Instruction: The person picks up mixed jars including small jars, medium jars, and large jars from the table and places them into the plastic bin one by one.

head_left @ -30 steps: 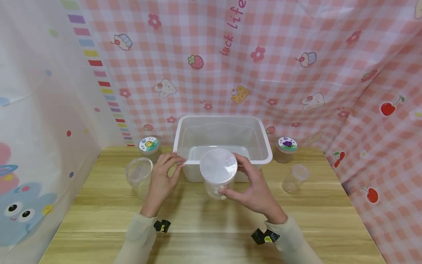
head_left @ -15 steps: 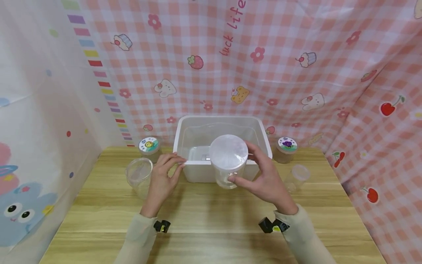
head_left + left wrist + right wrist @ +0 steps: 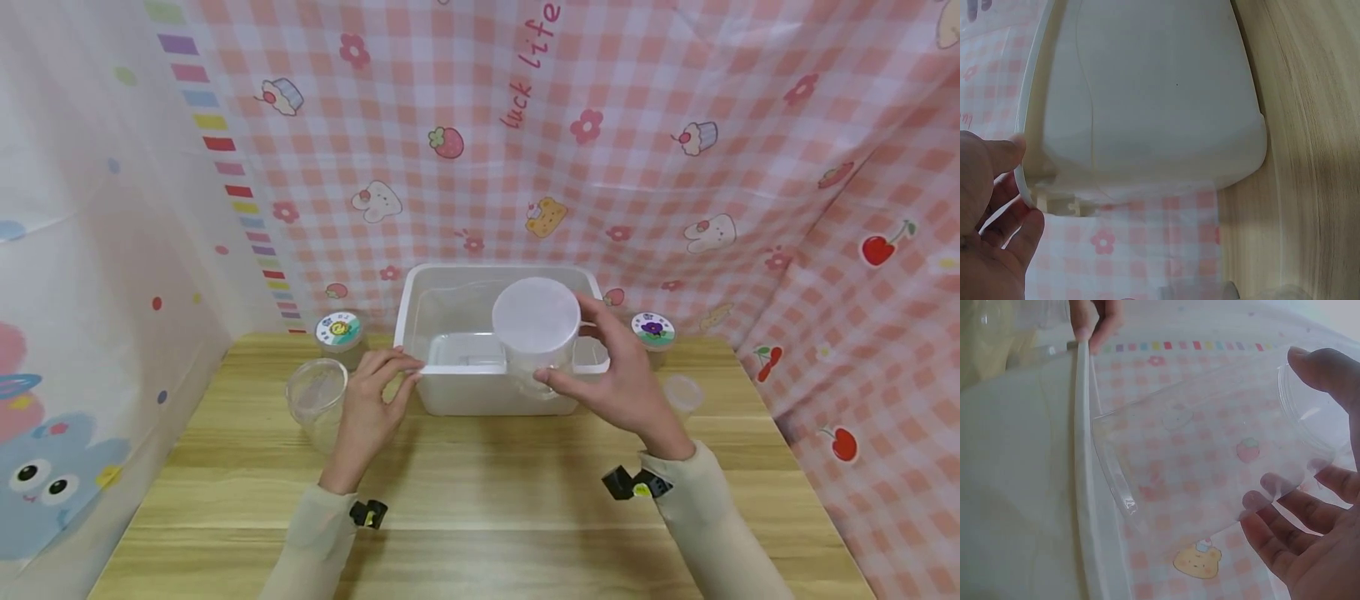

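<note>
A clear plastic jar (image 3: 536, 317) with a whitish lid is held by my right hand (image 3: 630, 383), above the front of a white plastic bin (image 3: 465, 396). In the right wrist view, the thumb and fingers lie on opposite sides of the clear jar (image 3: 1191, 444), and its walls are see-through. My left hand (image 3: 375, 408) pinches the bin's front left corner at the rim. The left wrist view shows the thumb and fingertips on either side of that rim (image 3: 1022, 125). Something transparent lies on the bin's floor, its shape unclear.
Left of the bin stand a clear jar (image 3: 317, 392) and a jar with a yellow-flower label (image 3: 339, 330). At right are a jar with a purple-flower label (image 3: 652, 330) and a small clear jar (image 3: 682, 392), partly behind my hand. A checked cloth (image 3: 480, 167) hangs behind.
The right hand has carried the clear jar rightward and toward the back, from in front of the bin to over its front rim. My left hand stays on the corner.
</note>
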The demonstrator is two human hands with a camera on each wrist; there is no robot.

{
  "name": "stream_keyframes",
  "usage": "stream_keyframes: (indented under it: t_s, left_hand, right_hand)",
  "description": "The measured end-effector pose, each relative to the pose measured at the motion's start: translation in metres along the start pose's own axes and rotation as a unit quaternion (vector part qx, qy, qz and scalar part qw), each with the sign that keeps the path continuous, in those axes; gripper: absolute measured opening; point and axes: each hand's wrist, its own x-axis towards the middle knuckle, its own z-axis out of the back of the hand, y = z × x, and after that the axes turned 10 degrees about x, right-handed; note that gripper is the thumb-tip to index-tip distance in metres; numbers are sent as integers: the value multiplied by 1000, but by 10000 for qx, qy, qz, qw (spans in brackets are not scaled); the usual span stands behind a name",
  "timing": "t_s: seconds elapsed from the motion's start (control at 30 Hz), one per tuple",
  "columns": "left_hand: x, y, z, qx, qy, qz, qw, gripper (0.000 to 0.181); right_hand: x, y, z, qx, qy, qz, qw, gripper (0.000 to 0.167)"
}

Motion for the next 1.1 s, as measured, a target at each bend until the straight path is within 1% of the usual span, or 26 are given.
stream_keyframes:
  t_s: [0.23, 0.37, 0.6, 0.77, 0.93, 1.1]
  left_hand:
    - [2, -1, 0, 2, 1, -43, 10000, 16]
    - [2, 0, -1, -26, 33, -73, 10000, 16]
    - [1, 0, 0, -37, 62, 21, 10000, 15]
    - [2, 0, 1, -36, 57, 6, 10000, 15]
    - [1, 0, 1, -14, 84, 23, 10000, 14]
    - [1, 1, 1, -24, 59, -5, 10000, 14]
  right_hand:
    - [12, -5, 9, -421, 100, -88, 9990, 88]
    - [19, -8, 11, -528, 222, -93, 9983, 89]
    - [32, -15, 14, -789, 402, -35, 9961, 90]
    - [39, -18, 15, -979, 513, -73, 9938, 89]
    - [42, -21, 16, -1262, 696, -246, 9892, 89]
    - [45, -27, 17, -1645, 911, -315, 9817, 89]
